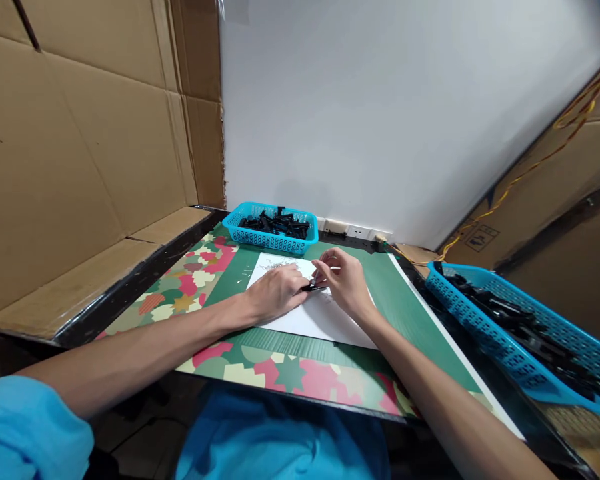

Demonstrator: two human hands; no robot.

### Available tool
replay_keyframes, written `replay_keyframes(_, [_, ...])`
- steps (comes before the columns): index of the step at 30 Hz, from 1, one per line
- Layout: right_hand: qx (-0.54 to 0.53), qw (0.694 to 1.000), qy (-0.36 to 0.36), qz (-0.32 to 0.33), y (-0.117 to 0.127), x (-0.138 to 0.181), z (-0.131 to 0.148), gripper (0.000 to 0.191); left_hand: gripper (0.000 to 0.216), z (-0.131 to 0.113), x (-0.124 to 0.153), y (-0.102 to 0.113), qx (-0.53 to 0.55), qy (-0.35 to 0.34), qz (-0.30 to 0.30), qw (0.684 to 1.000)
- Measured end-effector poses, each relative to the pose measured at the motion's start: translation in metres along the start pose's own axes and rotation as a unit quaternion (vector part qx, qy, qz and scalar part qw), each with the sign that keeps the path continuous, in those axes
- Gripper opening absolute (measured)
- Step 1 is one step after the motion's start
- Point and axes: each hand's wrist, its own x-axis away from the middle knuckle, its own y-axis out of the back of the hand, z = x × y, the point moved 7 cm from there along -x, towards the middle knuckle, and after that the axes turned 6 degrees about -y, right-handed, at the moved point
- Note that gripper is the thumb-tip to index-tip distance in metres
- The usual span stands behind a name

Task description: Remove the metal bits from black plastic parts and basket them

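— Where are the hands just now?

— Both are over the white sheet (325,320) on the green cutting mat (405,300). The left hand (275,293) lies knuckles up, its fingers curled down around the near end of a small black part (313,287). The right hand (345,280) meets it from the other side, fingertips pinched together at the part's far end. So the part sits between the two hands, just above the paper.

— How far along does the work look?

— Hard to judge. One part is in hand. At the sheet's far edge lies a thin scatter of tiny bits (275,265), too small to name. I'd say the handling is in mid-course, with plenty left in the baskets.

— What's in those?

— The small blue basket (245,233) at the back of the mat holds a loose heap of black plastic parts (277,223), lying below the rim. The larger blue basket (485,327), off to the right and well apart from the hands, holds longer black pieces (530,330) lying lengthwise. Which one feeds and which receives, I cannot tell.
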Motion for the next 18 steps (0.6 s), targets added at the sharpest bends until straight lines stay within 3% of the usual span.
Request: replay_keyframes(18, [0.168, 0.984, 0.054, -0.03, -0.006, 0.002, 0.015, 0.02, 0.018, 0.001, 0.002, -0.003, 0.043, 0.038, -0.017, 0.998])
